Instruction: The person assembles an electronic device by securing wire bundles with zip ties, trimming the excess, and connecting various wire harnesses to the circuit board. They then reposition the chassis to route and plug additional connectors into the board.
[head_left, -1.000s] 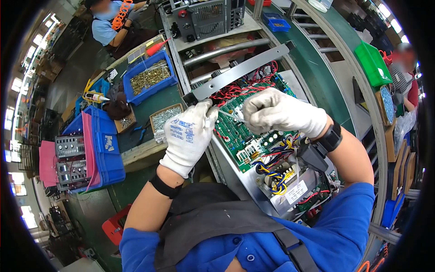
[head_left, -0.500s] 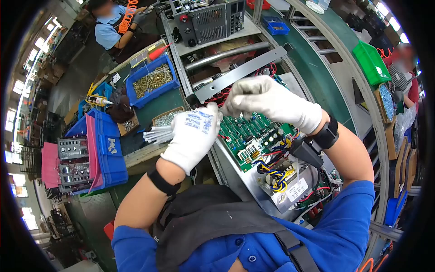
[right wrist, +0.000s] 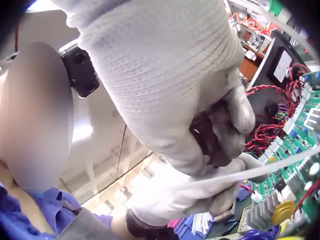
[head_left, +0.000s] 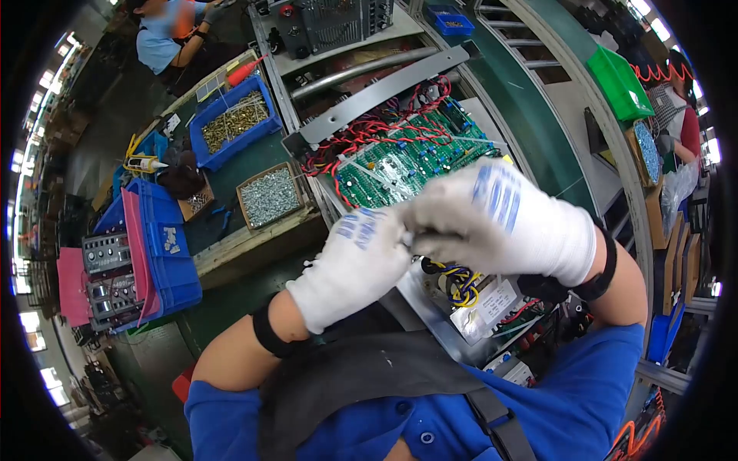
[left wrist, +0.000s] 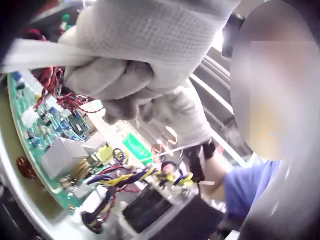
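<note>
Near the person's body, both hands in white gloves were brought together: the fingers of the left hand (head_left: 357, 263) and of the right hand (head_left: 503, 223) were curled, and a thin white strip (right wrist: 255, 172) was gripped between them, above the opened electronic unit. The exact place of the pinch was hidden by the gloves. Just below the right hand, the yellow and blue wires (head_left: 463, 288) and a white label (head_left: 496, 301) were seen in the metal chassis. Beyond the hands, the green circuit board (head_left: 438, 157) was placed, with a white tie (head_left: 369, 174) laid across it; the twisted red wires (head_left: 369, 132) were gathered at its far side, beside a grey metal bar (head_left: 384, 90). To the left, on the green desk (head_left: 229, 175), a carton (head_left: 241, 203) was filled with small silver parts, and a blue tray (head_left: 213, 163) was filled with brass-coloured ones. Farther away, a dark metal unit (head_left: 338, 32) was placed, and two other persons were partly seen.
</note>
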A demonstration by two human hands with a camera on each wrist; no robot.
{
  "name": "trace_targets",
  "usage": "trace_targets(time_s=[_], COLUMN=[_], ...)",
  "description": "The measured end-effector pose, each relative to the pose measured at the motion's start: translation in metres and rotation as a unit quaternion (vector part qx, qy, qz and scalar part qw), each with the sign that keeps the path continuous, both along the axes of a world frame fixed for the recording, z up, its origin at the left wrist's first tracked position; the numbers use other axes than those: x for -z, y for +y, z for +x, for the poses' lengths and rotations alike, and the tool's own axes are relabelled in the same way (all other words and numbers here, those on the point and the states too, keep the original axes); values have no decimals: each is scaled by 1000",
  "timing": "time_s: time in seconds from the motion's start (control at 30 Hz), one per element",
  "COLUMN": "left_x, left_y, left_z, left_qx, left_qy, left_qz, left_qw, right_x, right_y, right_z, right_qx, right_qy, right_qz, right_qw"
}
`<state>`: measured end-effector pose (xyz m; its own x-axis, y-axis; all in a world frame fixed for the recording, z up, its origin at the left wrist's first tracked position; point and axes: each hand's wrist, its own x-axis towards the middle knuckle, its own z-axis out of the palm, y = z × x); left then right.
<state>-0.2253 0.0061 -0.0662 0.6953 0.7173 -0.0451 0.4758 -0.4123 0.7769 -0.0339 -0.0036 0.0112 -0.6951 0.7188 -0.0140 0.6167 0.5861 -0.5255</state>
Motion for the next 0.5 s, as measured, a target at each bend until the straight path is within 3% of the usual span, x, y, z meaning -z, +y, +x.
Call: trace_targets(time_s=[0.07, 0.1, 0.13, 0.17, 0.2, 0.27, 0.3, 0.43, 0.5], left_x=[-9, -41, -43, -46, -50, -61, -64, -62, -61], left_y=[8, 13, 20, 27, 38, 46, 49, 52, 55], left_z=[-10, -11, -20, -26, -22, -19, -18, -18, -20], left_qx=[-65, -141, -145, -145, -107, -130, -122, -113, -107], left_qy=[-102, -234, -377, -509, -566, -586, -587, -618, -627], left_qz=[-8, -147, -232, -310, -295, -262, -256, -256, -250], left_qw=[993, 951, 885, 790, 762, 756, 758, 735, 730], right_x=[-4, -9, -18, -5, 12, 30, 22, 27, 26], right_y=[8, 11, 11, 17, 24, 28, 27, 29, 28], right_z=[15, 19, 16, 19, 21, 14, 7, 4, 0], right_qx=[70, 120, 176, 132, 88, 21, 30, 51, 83], right_qy=[105, 111, 116, 110, 101, 150, 152, 153, 164], right_qz=[-103, -145, -262, -269, -268, -266, -369, -352, -395], right_qw=[987, 976, 942, 948, 954, 952, 916, 922, 900])
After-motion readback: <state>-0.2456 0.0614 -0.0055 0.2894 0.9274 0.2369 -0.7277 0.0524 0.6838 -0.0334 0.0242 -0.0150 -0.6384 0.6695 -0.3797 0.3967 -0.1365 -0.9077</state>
